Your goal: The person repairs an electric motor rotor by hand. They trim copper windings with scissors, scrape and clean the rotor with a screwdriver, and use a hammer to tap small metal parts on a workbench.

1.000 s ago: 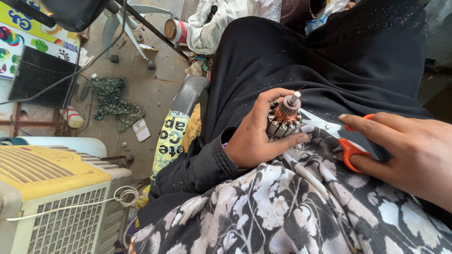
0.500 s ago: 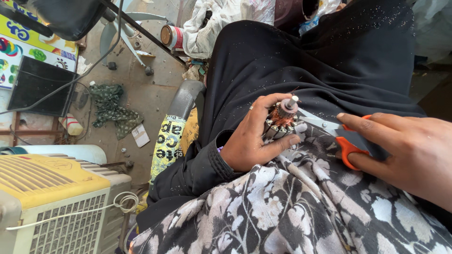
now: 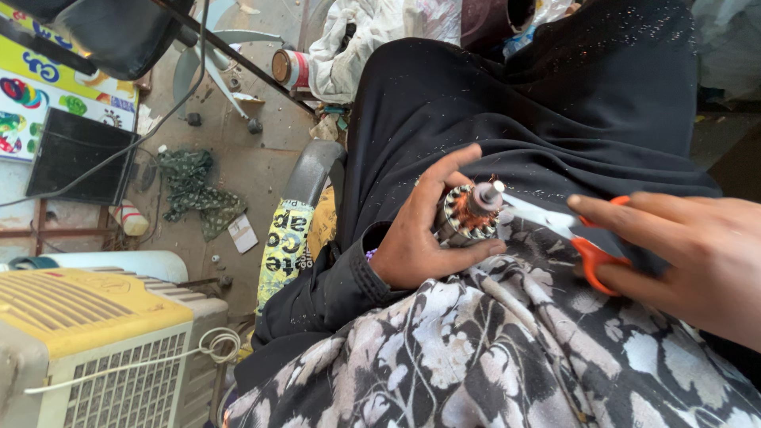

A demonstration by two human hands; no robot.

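A bright sign (image 3: 47, 95) with a yellow band over coloured shapes stood at the far left edge of the floor, behind a black slatted panel (image 3: 75, 158). A small white paper label (image 3: 242, 234) lay flat on the concrete floor (image 3: 261, 166), just beside a crumpled green cloth (image 3: 190, 186). A yellow printed sack (image 3: 285, 242) with dark lettering hung at the side of the seat, touching the person's black sleeve. A round tin (image 3: 290, 68) with a red and white wrapper lay on its side near the top of the floor, beside a heap of white cloth (image 3: 357, 43). A yellow-topped air cooler (image 3: 95, 349) filled the lower left corner.

On the lap, over black fabric and a black-and-white floral cloth (image 3: 491, 349), the left hand (image 3: 420, 230) curled around a motor armature (image 3: 468, 215), thumb above and fingers below, gripping it with its shaft end pointing right. The right hand (image 3: 697, 254) reached in from the right edge, fingers closed through the orange handles of scissors (image 3: 567, 230), whose blades met the armature's shaft end.
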